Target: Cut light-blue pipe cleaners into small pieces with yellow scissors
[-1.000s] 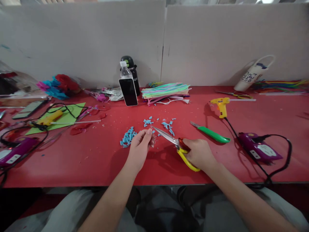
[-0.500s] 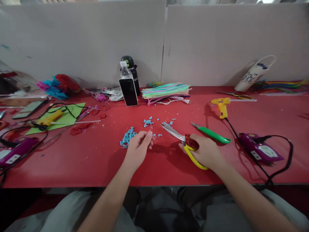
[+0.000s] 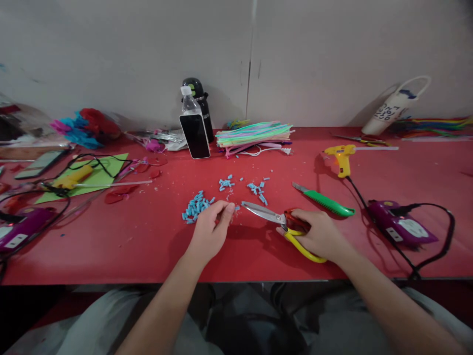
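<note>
My right hand point(image 3: 320, 232) grips the scissors point(image 3: 264, 213) by their red and yellow handles. The scissor blades lie nearly together and point left, their tips just short of my left hand point(image 3: 212, 228). Thumb and fingers of that left hand are pinched together. A tiny blue bit shows beside the thumb tip; whether it is held or lies on the table I cannot tell. A heap of short blue cut pieces point(image 3: 197, 207) lies left of my left hand. Smaller blue groups lie beyond the fingertips point(image 3: 225, 183) and beyond the blades point(image 3: 255, 189).
Right of the scissors are a green utility knife point(image 3: 328, 203), a yellow glue gun point(image 3: 342, 159) and a purple power block point(image 3: 402, 224) with a black cord. Behind stand a phone point(image 3: 195, 137), bottles and a pastel pipe-cleaner bundle point(image 3: 254, 136). Another glue gun point(image 3: 76, 177) lies left.
The scissors have swung so that their tips are lower and closer to my left fingers. Blue pieces behind the blades are now uncovered. My left hand keeps its pinch almost in place.
</note>
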A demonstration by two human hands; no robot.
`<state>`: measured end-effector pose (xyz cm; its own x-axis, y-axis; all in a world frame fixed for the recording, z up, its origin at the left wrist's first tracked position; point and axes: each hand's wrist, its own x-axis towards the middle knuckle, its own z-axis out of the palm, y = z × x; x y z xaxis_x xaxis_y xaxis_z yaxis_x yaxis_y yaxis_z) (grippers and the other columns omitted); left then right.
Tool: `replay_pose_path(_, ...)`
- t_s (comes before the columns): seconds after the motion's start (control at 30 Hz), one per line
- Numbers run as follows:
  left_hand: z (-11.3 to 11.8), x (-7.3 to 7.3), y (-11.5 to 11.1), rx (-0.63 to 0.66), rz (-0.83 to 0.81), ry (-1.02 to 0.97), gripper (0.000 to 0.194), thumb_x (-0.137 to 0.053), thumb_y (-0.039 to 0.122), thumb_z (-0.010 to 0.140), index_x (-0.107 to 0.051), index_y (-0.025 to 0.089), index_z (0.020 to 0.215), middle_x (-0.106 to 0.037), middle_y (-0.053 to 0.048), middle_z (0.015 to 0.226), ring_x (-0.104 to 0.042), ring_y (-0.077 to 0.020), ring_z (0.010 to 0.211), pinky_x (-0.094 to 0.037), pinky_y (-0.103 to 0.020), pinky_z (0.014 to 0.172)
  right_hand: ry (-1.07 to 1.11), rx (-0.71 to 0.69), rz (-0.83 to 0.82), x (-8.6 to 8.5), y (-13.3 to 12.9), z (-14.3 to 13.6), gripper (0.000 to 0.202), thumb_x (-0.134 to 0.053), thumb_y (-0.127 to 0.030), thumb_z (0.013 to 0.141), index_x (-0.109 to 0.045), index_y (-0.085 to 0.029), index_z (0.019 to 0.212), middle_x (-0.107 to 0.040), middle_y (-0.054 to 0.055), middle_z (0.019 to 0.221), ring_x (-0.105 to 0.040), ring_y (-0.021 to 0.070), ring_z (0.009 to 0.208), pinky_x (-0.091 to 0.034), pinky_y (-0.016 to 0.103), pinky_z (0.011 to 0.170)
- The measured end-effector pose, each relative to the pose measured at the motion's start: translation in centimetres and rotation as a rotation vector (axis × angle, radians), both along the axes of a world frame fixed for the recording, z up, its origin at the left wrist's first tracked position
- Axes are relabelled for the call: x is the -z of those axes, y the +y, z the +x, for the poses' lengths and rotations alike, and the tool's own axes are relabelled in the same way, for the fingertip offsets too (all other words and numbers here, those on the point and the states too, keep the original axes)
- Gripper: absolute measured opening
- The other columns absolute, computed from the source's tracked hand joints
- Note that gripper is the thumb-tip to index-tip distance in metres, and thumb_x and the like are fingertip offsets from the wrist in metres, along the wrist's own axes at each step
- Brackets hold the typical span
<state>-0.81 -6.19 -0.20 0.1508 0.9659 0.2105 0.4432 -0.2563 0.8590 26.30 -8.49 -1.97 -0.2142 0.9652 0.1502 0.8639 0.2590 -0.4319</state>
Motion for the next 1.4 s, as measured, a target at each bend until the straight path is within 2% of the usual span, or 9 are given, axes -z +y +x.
replay_pose_path(0.23, 0.05, 0.05, -0.02, 0.007, 0.04, 0.028, 0.03, -0.046, 0.038, 0.095, -0.055, 0.019, 0.075, -0.052, 0.001, 0.066, -0.05, -0.0124, 0.063, -0.036, -0.023, 0.062, -0.028, -0.011, -0.006, -0.33, 0.04, -0.23, 0.034, -0.059, -0.054, 0.078, -0.053, -0.022, 0.069, -0.056, -0.001, 0.061, -0.042, 0.0114, 0.053, -0.026, 0.025, 0.052)
replay_pose_path(0.43, 0.23, -0.08, -0.04, 0.0, 0.069, 0.031, 0.03, -0.046, 0.037, 0.095, -0.053, 0.018, 0.073, -0.05, 0.002, 0.065, -0.047, -0.0124, 0.062, -0.034, -0.024, 0.061, -0.046, -0.013, 0.009, -0.42, 0.14, -0.3, 0.029, -0.061, -0.048, 0.077, -0.054, -0.021, 0.067, -0.056, -0.002, 0.06, -0.043, 0.0112, 0.053, -0.026, 0.025, 0.053)
replay_pose_path(0.6, 0.32, -0.01, 0.0, 0.003, 0.067, 0.015, 0.03, -0.046, 0.037, 0.094, -0.054, 0.019, 0.073, -0.05, 0.001, 0.065, -0.047, -0.0127, 0.062, -0.034, -0.024, 0.061, -0.065, -0.017, 0.018, -0.44, 0.24, -0.27, 0.032, -0.059, -0.051, 0.077, -0.053, -0.021, 0.066, -0.057, -0.001, 0.06, -0.041, 0.011, 0.051, -0.024, 0.025, 0.051)
replay_pose_path(0.83, 0.29, 0.02, -0.05, 0.014, 0.065, 0.033, 0.029, -0.046, 0.036, 0.095, -0.055, 0.018, 0.074, -0.052, 0.001, 0.067, -0.049, -0.0127, 0.063, -0.035, -0.024, 0.062, -0.077, -0.025, 0.001, -0.2, 0.3, -0.08, 0.023, -0.061, -0.041, 0.075, -0.053, -0.022, 0.066, -0.058, -0.001, 0.06, -0.043, 0.0119, 0.053, -0.025, 0.025, 0.053)
replay_pose_path(1.1, 0.34, 0.0, 0.01, 0.012, 0.049, -0.007, 0.03, -0.046, 0.039, 0.094, -0.056, 0.019, 0.075, -0.053, 0.001, 0.066, -0.05, -0.0139, 0.064, -0.036, -0.024, 0.063, -0.082, -0.011, 0.012, -0.13, 0.42, -0.14, 0.025, -0.06, -0.046, 0.077, -0.06, -0.022, 0.07, -0.061, 0.001, 0.063, -0.047, 0.0128, 0.053, -0.024, 0.026, 0.053)
replay_pose_path(1.3, 0.33, -0.03, 0.03, 0.011, 0.049, 0.027, 0.031, -0.045, 0.039, 0.095, -0.055, 0.019, 0.074, -0.051, 0.001, 0.065, -0.049, -0.0128, 0.062, -0.035, -0.024, 0.061, -0.065, -0.005, -0.004, -0.13, 0.12, -0.07, 0.028, -0.059, -0.046, 0.077, -0.052, -0.022, 0.067, -0.057, 0.0, 0.06, -0.044, 0.0128, 0.052, -0.025, 0.025, 0.052)
replay_pose_path(1.4, 0.28, 0.01, 0.02, 0.015, 0.062, 0.041, 0.03, -0.045, 0.037, 0.095, -0.054, 0.019, 0.074, -0.05, 0.002, 0.065, -0.048, -0.0124, 0.062, -0.035, -0.024, 0.061, -0.074, 0.0, -0.024, -0.17, 0.05, -0.14, 0.023, -0.06, -0.041, 0.076, -0.049, -0.022, 0.067, -0.056, -0.002, 0.06, -0.043, 0.0124, 0.053, -0.025, 0.025, 0.054)
